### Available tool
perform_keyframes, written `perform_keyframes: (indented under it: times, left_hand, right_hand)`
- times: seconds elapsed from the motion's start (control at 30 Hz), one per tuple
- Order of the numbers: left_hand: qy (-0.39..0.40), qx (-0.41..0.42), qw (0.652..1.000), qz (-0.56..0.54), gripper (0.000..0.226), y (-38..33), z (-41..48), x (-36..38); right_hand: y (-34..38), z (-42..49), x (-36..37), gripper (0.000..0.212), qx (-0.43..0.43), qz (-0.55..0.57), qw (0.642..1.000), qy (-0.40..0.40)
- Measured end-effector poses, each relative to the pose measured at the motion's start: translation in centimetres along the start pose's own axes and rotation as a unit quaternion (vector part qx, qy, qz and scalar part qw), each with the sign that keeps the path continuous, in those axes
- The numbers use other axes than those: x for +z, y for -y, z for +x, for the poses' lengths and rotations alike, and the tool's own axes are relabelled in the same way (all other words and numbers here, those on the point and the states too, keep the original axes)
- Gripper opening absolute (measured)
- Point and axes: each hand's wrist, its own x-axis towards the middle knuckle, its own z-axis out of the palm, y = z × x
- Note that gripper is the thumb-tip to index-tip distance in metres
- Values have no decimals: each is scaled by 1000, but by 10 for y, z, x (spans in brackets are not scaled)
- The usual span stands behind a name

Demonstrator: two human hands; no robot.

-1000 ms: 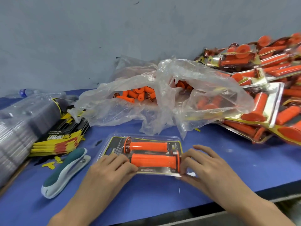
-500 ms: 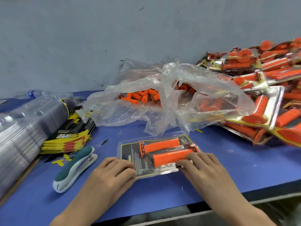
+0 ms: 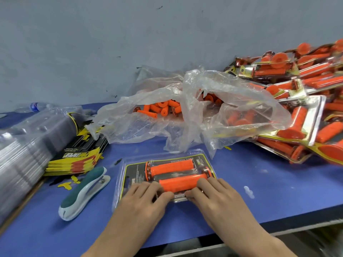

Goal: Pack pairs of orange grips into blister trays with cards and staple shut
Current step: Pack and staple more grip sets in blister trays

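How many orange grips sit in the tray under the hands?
2. The far grip lies along the back half of the blister tray; the near grip lies in front of it, between the left hand and right hand. None seem hidden there.

The blister tray's near edge, at 6 o'clock, is lost to me under the left hand and right hand; pressing or pinching, I can't tell. The stack of clear trays runs off-frame at 9, the pile of finished packs at 3.
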Motion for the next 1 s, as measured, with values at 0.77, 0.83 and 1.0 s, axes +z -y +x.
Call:
perform_keyframes:
  times: [0.77, 0.83, 1.0]
  left_hand:
    - [104, -141, 972, -158, 20, 46, -4, -10]
    - [92, -150, 973, -151, 30, 37, -7, -17]
    - [0, -110, 977, -181, 15, -1, -8, -34]
  right_hand:
    - [2, 5, -1, 21, -46, 173, 984, 8]
    - [8, 8, 0, 21, -42, 167, 985, -3]
    - [14, 14, 0, 27, -28, 141, 990, -14]
